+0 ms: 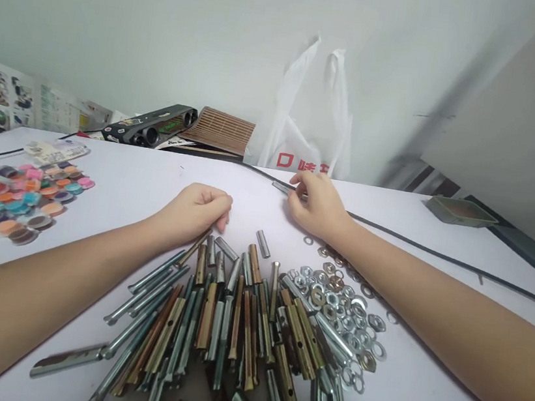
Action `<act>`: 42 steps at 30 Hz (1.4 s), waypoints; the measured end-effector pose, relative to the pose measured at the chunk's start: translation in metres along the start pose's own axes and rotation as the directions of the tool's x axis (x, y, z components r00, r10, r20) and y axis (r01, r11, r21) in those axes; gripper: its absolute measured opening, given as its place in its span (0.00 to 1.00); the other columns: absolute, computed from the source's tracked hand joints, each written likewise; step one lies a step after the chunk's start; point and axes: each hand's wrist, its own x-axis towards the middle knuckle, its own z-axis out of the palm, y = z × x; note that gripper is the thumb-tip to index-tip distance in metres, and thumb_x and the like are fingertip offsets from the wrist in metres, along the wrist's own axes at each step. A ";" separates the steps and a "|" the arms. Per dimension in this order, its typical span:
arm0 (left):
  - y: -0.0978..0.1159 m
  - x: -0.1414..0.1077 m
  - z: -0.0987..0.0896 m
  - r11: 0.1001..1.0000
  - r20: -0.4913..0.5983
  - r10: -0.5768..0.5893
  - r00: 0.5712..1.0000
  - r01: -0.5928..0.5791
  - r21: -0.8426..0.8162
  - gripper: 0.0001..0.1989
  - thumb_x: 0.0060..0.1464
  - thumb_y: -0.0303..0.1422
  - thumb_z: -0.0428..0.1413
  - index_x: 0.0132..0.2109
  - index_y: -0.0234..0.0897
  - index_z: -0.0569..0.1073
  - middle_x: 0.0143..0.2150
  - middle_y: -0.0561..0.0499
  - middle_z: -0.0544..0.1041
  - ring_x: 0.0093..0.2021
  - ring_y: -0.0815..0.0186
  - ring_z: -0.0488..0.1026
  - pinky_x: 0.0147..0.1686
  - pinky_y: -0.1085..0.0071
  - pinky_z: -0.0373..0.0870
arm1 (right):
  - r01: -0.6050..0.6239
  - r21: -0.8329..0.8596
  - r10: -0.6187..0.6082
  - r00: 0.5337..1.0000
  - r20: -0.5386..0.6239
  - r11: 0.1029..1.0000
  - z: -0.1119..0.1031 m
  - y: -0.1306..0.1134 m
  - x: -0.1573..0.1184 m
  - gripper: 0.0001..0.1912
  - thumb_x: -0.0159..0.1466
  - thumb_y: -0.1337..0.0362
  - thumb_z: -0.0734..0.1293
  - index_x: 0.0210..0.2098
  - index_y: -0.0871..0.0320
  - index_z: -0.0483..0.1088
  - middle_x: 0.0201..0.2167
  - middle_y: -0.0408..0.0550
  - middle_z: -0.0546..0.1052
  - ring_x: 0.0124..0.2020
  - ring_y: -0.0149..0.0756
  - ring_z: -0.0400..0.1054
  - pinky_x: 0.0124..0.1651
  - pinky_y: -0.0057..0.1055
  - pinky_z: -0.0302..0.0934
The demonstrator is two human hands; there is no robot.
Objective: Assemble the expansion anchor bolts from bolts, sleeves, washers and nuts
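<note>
My left hand (202,210) rests on the white table as a loose fist, with no object showing in it. Farther to the right, my right hand (320,206) has its fingers curled round a thin silver metal tube (281,188), whose left end sticks out past the fingertips. Between my forearms lies a heap of silver and brass-coloured expansion bolts and sleeves (207,317). A short silver sleeve (263,244) lies apart at the heap's far edge. Beside it on the right, under my right forearm, spreads a pile of nuts and washers (351,310).
Colourful round pieces in clear bags (16,194) lie at the left. Along the back stand a black device (152,125), a brown slatted mat (217,129) and a white plastic bag (301,132). A black cable (414,241) crosses the table toward a shallow tray (463,212).
</note>
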 end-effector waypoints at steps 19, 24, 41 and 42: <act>-0.002 0.001 0.004 0.999 -0.021 0.016 1.000 -0.017 -0.037 0.19 0.62 0.37 0.53 0.25 0.32 0.72 0.22 0.55 0.73 0.24 0.75 0.65 0.32 0.75 0.60 | -0.012 0.018 0.012 1.000 0.002 1.000 -0.001 -0.001 -0.001 0.18 0.59 0.66 0.64 0.49 0.61 0.68 0.34 0.53 0.78 0.45 0.52 0.64 0.49 0.45 0.57; 0.002 -0.003 0.004 0.999 0.004 0.007 1.000 -0.007 -0.041 0.18 0.60 0.38 0.55 0.25 0.33 0.72 0.16 0.56 0.67 0.17 0.77 0.57 0.22 0.75 0.52 | -0.009 0.010 0.009 1.000 0.005 1.000 -0.002 -0.002 -0.001 0.18 0.59 0.66 0.64 0.50 0.61 0.68 0.35 0.52 0.78 0.45 0.52 0.66 0.50 0.46 0.56; -0.002 -0.004 0.006 0.921 0.220 0.291 0.931 -0.335 0.201 0.20 0.50 0.32 0.61 0.52 0.36 0.79 0.54 0.46 0.79 0.55 0.60 0.75 0.60 0.63 0.70 | 0.064 -0.034 -0.063 0.997 0.034 0.997 -0.011 -0.011 -0.008 0.17 0.62 0.68 0.63 0.50 0.61 0.68 0.37 0.54 0.78 0.41 0.45 0.69 0.49 0.43 0.59; -0.003 -0.004 0.006 0.916 0.243 0.294 0.924 -0.346 0.206 0.20 0.50 0.32 0.61 0.52 0.36 0.79 0.54 0.46 0.79 0.55 0.60 0.75 0.61 0.63 0.69 | 0.080 -0.027 -0.079 0.996 0.031 0.996 -0.011 -0.012 -0.008 0.16 0.62 0.68 0.64 0.50 0.61 0.68 0.37 0.54 0.78 0.40 0.45 0.69 0.49 0.43 0.59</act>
